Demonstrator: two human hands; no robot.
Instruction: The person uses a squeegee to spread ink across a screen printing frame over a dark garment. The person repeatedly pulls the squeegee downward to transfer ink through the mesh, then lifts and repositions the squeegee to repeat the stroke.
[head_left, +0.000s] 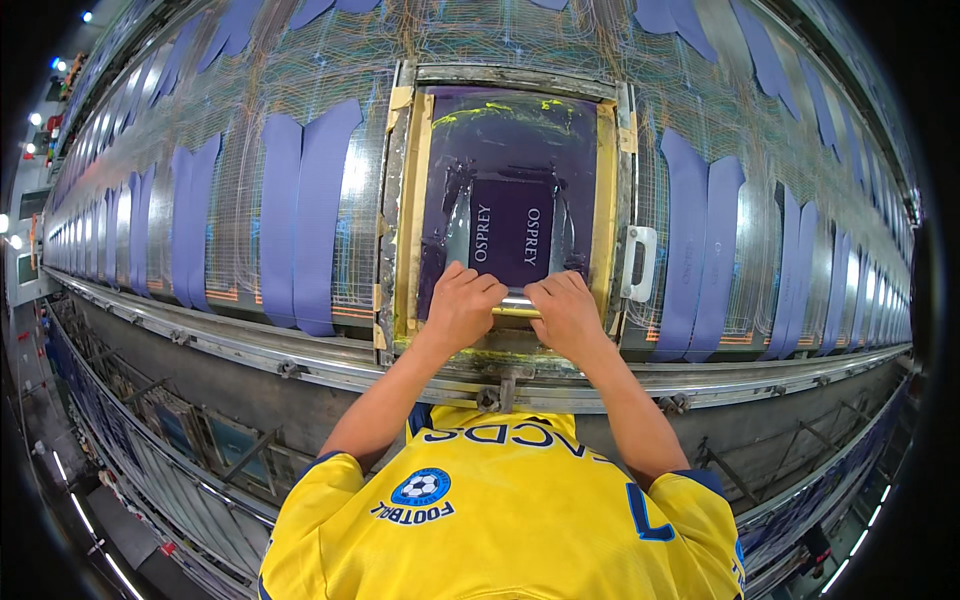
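A screen-printing frame lies on the long table right before me, with yellowish tape along its inner edges. Dark purple mesh fills it, smeared with bright yellow at the far end. In its middle is a darker rectangle with two lines of pale lettering. Both hands grip a squeegee near the frame's close end, lying crosswise. My left hand has its fingers wrapped over the left end, and my right hand over the right end. The squeegee's blade is mostly hidden.
Long purple fabric pieces lie in pairs on the table left of the frame, and similar pieces on the right. A white handle sits by the frame's right side. A metal rail with clamps runs along the table's near edge.
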